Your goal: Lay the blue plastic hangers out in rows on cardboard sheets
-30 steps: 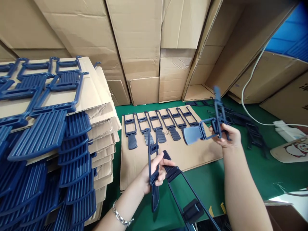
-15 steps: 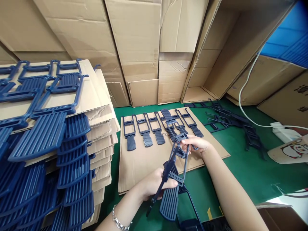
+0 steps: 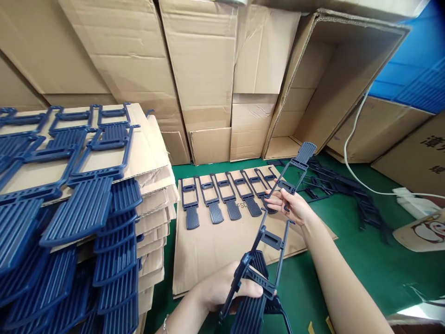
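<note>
My left hand (image 3: 231, 287), low in the middle of the view, is closed round several dark blue plastic frames (image 3: 273, 240) with ribbed pads. In my right hand (image 3: 290, 202) is one similar dark blue frame (image 3: 290, 174), held by its lower part with the ribbed pad pointing up and away. Beyond both hands, several such frames (image 3: 228, 195) lie in a row on a flat cardboard sheet (image 3: 205, 250), their ribbed pads toward me.
At the left stands a tall stack of cardboard sheets (image 3: 153, 153) layered with blue frames. A loose pile of dark frames (image 3: 333, 178) lies at the right, near a white cable (image 3: 354, 171) and a cup (image 3: 419, 232). Behind is an open cardboard box (image 3: 281, 144).
My right hand has moved up and away from my left with one frame, which is now apart from those in my left hand. The view has shifted slightly.
</note>
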Tool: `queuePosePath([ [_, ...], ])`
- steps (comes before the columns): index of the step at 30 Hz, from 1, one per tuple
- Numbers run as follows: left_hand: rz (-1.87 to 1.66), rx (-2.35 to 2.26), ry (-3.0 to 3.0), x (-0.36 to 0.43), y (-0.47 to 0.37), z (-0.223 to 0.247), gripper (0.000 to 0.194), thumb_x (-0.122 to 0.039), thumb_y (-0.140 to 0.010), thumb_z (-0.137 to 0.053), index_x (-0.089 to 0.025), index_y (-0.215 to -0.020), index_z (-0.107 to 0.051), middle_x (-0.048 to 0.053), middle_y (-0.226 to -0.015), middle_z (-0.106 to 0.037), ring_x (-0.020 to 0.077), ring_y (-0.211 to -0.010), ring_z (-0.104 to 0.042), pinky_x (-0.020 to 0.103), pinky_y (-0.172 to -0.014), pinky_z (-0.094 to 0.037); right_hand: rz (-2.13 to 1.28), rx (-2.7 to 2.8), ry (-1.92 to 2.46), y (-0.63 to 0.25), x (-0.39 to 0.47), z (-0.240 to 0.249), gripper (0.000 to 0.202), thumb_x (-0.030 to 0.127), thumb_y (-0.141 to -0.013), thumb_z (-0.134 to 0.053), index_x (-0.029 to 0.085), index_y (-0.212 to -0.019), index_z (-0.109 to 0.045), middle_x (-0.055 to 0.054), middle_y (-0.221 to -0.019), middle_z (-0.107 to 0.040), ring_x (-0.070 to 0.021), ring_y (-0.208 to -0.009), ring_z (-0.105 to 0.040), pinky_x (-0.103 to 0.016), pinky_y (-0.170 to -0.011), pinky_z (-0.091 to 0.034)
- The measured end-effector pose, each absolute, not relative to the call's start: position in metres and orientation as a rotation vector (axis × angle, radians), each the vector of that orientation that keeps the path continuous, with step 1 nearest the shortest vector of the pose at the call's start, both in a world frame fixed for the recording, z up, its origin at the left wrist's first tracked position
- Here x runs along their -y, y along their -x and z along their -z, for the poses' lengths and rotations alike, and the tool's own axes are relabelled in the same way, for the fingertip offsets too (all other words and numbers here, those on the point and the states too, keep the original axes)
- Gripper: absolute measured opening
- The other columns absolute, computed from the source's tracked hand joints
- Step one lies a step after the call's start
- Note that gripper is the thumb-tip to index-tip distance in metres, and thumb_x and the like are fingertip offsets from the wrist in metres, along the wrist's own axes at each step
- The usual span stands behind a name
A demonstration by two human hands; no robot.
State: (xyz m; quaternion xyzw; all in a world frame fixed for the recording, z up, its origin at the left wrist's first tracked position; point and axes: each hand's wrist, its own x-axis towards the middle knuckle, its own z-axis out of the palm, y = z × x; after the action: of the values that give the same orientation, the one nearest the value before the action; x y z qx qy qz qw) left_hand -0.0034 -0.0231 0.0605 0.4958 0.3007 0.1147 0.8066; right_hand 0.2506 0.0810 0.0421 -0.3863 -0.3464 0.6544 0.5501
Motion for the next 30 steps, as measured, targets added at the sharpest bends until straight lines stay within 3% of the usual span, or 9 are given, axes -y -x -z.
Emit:
queuePosePath([
  [4,-0.235,-0.654,-1.016,0.025,0.003,-0.059,0.037,-0.041,-0.063,-0.065,-0.012,-0.084,-0.067,0.003,-0.063,-0.058,0.0075,-0.046,-0.043,0.020,-0.044,-0.035,-1.544,0.778,0.949,-0.245,-0.084,-0.043,0.017,0.029,-0.084,-0.047,0.017,-0.094,-0.054,-0.010,-0.090,-0.063,-0.0167,-0.078,-0.062,-0.031,-0.071,-0.053],
  [7,-0.308,-0.690,-0.961,0.024,0.001,-0.057,0.035,-0.038,-0.063,-0.064,-0.012,-0.085,-0.068,0.003,-0.064,-0.060,0.0093,-0.049,-0.047,0.023,-0.051,-0.041,-1.647,0.735,0.980,-0.244,-0.085,-0.046,0.043,0.047,-0.089,-0.027,0.015,-0.094,-0.054,-0.010,-0.075,-0.062,-0.0173,-0.070,-0.062,-0.032,-0.068,-0.052],
  [11,-0.573,-0.732,-0.888,0.022,-0.002,-0.057,0.029,-0.032,-0.064,-0.059,-0.012,-0.082,-0.068,0.005,-0.066,-0.061,0.0162,-0.070,-0.056,0.026,-0.069,-0.044,-1.680,0.747,0.936,-0.246,-0.084,-0.052,0.069,0.068,-0.080,-0.005,0.023,-0.118,-0.041,-0.007,-0.070,-0.060,-0.0186,-0.063,-0.060,-0.034,-0.057,-0.051],
  [15,-0.631,-0.697,-0.795,0.021,-0.002,-0.060,0.027,-0.029,-0.064,-0.059,-0.011,-0.082,-0.068,0.008,-0.078,-0.064,0.0186,-0.079,-0.057,0.027,-0.075,-0.043,-1.658,0.787,0.922,-0.253,-0.082,-0.057,0.059,0.063,-0.082,-0.015,0.032,-0.131,-0.025,-0.004,-0.072,-0.061,-0.0174,-0.062,-0.059,-0.033,-0.055,-0.050],
  [18,-0.689,-0.768,-0.736,0.020,-0.003,-0.058,0.031,-0.028,-0.064,-0.060,-0.013,-0.090,-0.067,0.008,-0.083,-0.064,0.0183,-0.080,-0.057,0.027,-0.075,-0.043,-1.694,0.817,0.975,-0.263,-0.075,-0.063,0.057,0.055,-0.081,-0.023,0.027,-0.130,-0.029,-0.001,-0.061,-0.058,-0.0163,-0.055,-0.056,-0.027,-0.046,-0.047],
  [22,-0.706,-0.832,-0.748,0.019,-0.002,-0.051,0.044,-0.023,-0.065,-0.057,-0.017,-0.108,-0.060,0.005,-0.087,-0.063,0.0124,-0.067,-0.053,0.023,-0.061,-0.040,-1.823,1.040,1.085,-0.270,-0.055,-0.080,0.069,0.062,-0.076,-0.020,0.017,-0.125,-0.038,0.003,-0.039,-0.045,-0.0122,-0.031,-0.043,-0.018,-0.032,-0.034],
  [27,-0.767,-0.652,-0.745,0.019,0.003,-0.046,0.049,-0.018,-0.067,-0.053,-0.017,-0.116,-0.055,0.005,-0.088,-0.062,0.0120,-0.069,-0.054,0.022,-0.065,-0.040,-2.034,1.192,0.824,-0.249,-0.022,-0.108,0.074,0.059,-0.073,-0.036,0.014,-0.131,-0.028,-0.003,-0.052,-0.057,-0.0189,-0.045,-0.058,-0.019,-0.036,-0.038],
  [30,-0.854,-0.609,-0.682,0.019,0.004,-0.048,0.046,-0.016,-0.069,-0.053,-0.019,-0.114,-0.056,0.004,-0.094,-0.062,0.0114,-0.072,-0.055,0.020,-0.064,-0.041,-2.201,1.180,0.627,-0.240,0.006,-0.103,0.067,0.056,-0.072,-0.043,0.015,-0.124,-0.039,-0.002,-0.048,-0.056,-0.0161,-0.037,-0.054,-0.019,-0.035,-0.039],
])
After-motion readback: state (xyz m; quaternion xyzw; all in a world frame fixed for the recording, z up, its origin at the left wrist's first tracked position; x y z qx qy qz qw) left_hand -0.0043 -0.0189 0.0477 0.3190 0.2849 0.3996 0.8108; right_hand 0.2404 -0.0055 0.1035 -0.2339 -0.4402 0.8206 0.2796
